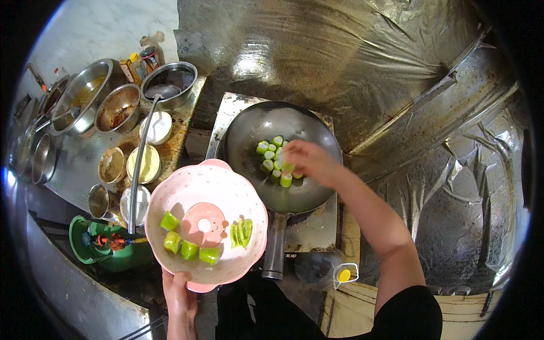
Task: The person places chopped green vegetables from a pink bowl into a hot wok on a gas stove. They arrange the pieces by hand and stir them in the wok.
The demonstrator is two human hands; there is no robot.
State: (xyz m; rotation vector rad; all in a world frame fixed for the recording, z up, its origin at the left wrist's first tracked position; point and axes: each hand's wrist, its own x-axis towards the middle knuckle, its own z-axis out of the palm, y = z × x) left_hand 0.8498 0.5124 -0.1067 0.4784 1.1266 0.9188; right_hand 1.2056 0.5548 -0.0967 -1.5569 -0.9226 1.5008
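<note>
My left hand (pixel 180 289) grips the lower rim of a pink and white bowl (pixel 170 191), tilted over the edge of a steel wok (pixel 263 117). Several thick green pepper pieces (pixel 189 250) lie along the bowl's lower left, and a few thin green strips (pixel 241 233) lie at its right. Many cut green pepper pieces (pixel 268 165) are clustered inside the wok, mostly on end. Over them is my right hand (pixel 310 163), blurred, its fingers bent at the pieces; whether it holds one cannot be made out. The wok's handle (pixel 275 250) points towards me.
On the left counter stand steel bowls (pixel 119 108), small seasoning tubs (pixel 144 163) and bottles (pixel 135 63). A long-handled ladle (pixel 146 140) rests in a bowl of dark liquid. Below are a green gas cylinder (pixel 123 259) and a plastic jug (pixel 316 270). Foil sheeting (pixel 314 42) lines the wall.
</note>
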